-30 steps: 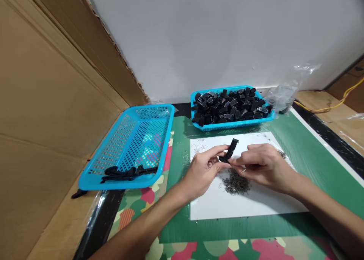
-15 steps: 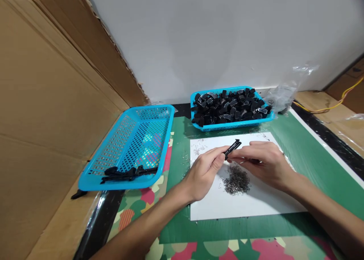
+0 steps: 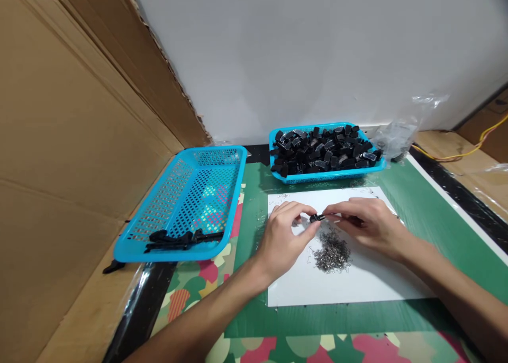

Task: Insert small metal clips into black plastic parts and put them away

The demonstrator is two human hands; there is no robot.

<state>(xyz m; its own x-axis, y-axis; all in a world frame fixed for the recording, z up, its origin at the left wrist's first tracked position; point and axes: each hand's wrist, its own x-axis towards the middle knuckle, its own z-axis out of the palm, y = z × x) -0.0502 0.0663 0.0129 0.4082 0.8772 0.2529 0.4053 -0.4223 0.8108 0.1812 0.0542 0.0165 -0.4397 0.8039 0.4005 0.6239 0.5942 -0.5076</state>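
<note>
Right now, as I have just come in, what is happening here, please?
A person pinches a small black part in the left hand, and the right hand is at the part's other end; whether it grips anything is unclear. Below them, a pile of metal pieces lies on a white sheet. The far blue basket is heaped with black parts; the left blue basket holds only a few.

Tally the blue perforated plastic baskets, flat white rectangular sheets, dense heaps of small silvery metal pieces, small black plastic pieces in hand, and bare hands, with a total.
Blue perforated plastic baskets: 2
Flat white rectangular sheet: 1
Dense heap of small silvery metal pieces: 1
Small black plastic piece in hand: 1
Bare hands: 2
Total: 7
</note>
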